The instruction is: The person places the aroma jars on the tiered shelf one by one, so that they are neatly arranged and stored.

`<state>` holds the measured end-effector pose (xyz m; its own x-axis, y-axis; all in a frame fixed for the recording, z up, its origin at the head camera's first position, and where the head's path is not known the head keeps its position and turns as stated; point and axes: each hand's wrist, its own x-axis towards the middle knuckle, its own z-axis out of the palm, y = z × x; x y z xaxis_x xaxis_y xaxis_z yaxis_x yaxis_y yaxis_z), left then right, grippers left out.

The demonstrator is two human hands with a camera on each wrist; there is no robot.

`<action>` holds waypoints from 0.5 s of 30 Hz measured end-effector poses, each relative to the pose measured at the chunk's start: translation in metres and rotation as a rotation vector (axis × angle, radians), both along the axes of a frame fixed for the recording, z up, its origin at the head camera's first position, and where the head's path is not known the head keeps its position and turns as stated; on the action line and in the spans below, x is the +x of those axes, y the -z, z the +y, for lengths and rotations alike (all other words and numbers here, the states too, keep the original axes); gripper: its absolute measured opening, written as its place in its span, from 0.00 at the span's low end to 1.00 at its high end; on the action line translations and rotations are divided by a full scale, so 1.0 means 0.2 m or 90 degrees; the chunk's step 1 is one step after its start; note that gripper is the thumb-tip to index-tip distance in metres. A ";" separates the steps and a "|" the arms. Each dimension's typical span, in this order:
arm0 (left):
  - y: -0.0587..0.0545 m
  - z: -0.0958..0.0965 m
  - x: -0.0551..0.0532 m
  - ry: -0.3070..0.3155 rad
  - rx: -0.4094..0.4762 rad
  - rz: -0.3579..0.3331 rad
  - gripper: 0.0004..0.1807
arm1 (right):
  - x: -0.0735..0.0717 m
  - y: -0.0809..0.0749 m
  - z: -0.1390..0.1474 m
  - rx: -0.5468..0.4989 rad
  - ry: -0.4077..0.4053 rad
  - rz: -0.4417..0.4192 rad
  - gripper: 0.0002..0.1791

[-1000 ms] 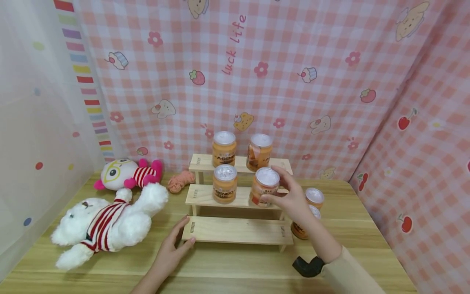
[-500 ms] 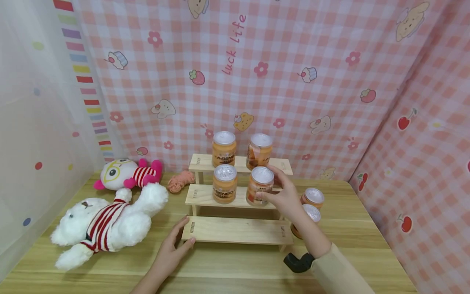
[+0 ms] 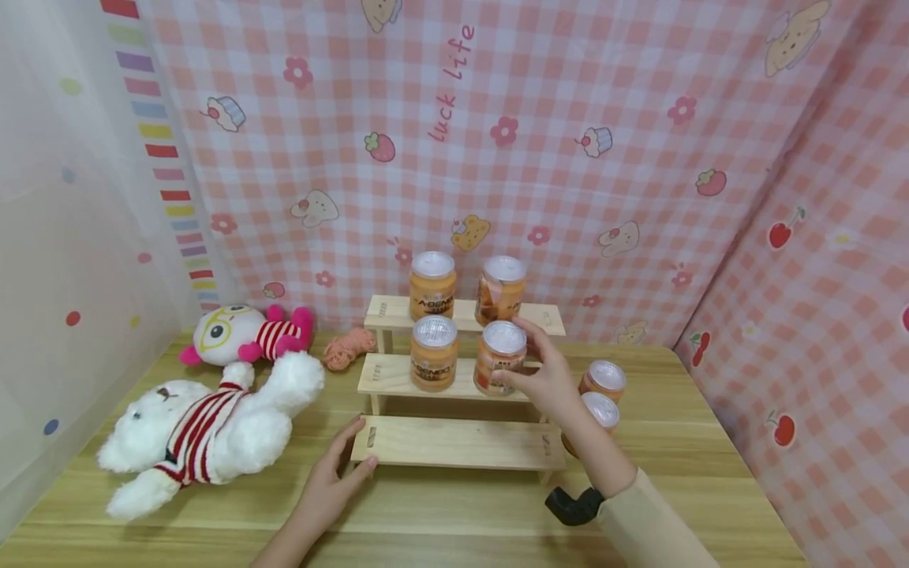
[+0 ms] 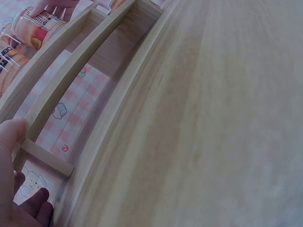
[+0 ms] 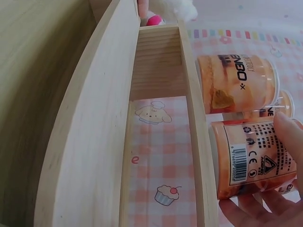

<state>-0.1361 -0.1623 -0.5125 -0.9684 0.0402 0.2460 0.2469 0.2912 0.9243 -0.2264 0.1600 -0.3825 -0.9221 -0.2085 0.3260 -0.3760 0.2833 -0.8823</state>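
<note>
A three-step wooden display rack (image 3: pixel 454 443) stands on the table. My left hand (image 3: pixel 332 479) holds the left end of its lowest step, thumb at the front edge and fingers around the back corner. On the middle step, my right hand (image 3: pixel 543 379) grips an orange-labelled can (image 3: pixel 499 359) with a silver lid, thumb in front and fingers behind. The right wrist view shows its barcode side (image 5: pixel 251 158), upright at the step. To its left stands a matching can (image 3: pixel 434 355). Two similar cans, one at left (image 3: pixel 432 288) and one at right (image 3: pixel 501 292), occupy the top step.
Two more cans, a rear one (image 3: pixel 604 379) and a front one (image 3: pixel 600 412), stand right of the rack, partly behind my right forearm. A white plush bear (image 3: pixel 206 442), a pink-eared doll (image 3: pixel 245 335) and peach yarn (image 3: pixel 349 349) lie at left. Checked cloth (image 3: pixel 540 181) hangs behind.
My right hand has moved the can slightly left along the middle step, closer to the can beside it. The left hand has stayed on the rack's end.
</note>
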 end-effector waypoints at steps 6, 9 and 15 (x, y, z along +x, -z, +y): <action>0.00 0.00 0.00 -0.001 -0.002 -0.001 0.34 | 0.01 0.01 0.03 0.003 -0.014 0.002 0.48; 0.00 0.00 0.00 -0.002 -0.003 -0.001 0.34 | 0.04 0.01 0.05 0.005 -0.006 0.013 0.48; 0.00 0.00 0.00 -0.005 -0.006 -0.005 0.34 | 0.13 0.01 0.12 0.043 0.028 0.061 0.46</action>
<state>-0.1362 -0.1622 -0.5126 -0.9705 0.0349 0.2386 0.2378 0.3025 0.9230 -0.2012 0.1840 -0.3840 -0.8961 -0.1934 0.3996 -0.4437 0.3594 -0.8210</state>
